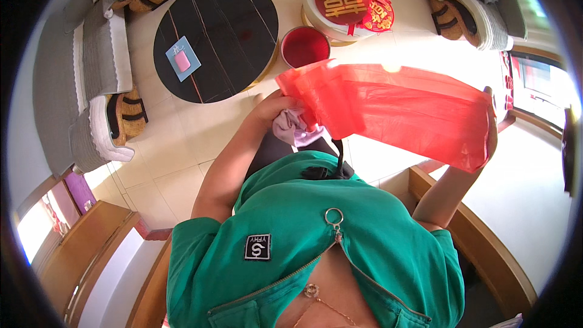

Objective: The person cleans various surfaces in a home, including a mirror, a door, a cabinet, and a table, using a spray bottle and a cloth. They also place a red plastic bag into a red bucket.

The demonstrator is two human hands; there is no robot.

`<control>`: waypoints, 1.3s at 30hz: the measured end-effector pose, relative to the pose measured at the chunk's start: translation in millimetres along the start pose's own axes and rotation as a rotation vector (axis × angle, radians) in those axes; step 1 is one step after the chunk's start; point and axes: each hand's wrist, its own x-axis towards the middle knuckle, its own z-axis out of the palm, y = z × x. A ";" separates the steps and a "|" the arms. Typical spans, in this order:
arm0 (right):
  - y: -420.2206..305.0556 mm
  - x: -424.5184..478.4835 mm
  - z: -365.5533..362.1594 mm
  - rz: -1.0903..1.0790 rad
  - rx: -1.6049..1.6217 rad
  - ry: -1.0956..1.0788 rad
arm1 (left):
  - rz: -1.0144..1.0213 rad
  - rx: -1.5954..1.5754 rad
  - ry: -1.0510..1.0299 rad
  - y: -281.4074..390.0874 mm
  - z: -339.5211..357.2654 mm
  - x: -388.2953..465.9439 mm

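Observation:
A thin red plastic bag point(410, 109) is stretched sideways between my two hands, in front of my waist. My left hand point(275, 107) grips its bunched left end together with a crumpled lilac cloth point(296, 127), which hangs below the fingers. At the bag's far right end, my right hand point(492, 130) holds the edge; most of its fingers are hidden behind the film. Just beyond the bag stands a round bin point(305, 48) with a red inside.
A round black table point(218, 32) bears a light-blue booklet point(191, 70) and a pink case point(182, 60). Red double-happiness decorations point(344, 2) lie on a round white table point(314, 9). Grey-covered sofas point(98, 50) line the left; another seat point(483, 18) stands at upper right. Wooden frames point(473, 237) flank me.

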 end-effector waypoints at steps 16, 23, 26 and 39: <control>-32.8 1.6 47.4 -0.158 -0.185 -0.077 | -0.033 -0.118 -0.164 63.1 -41.3 7.7; -46.2 18.0 65.7 -0.372 -0.639 0.048 | -0.054 -0.215 -0.055 75.2 -62.1 4.3; -44.9 33.7 54.2 -0.587 -1.170 0.239 | -0.102 -0.307 0.078 70.1 -103.6 7.4; 173.3 37.6 12.8 0.423 -0.366 0.250 | -0.352 -0.079 0.565 77.0 -287.2 -10.5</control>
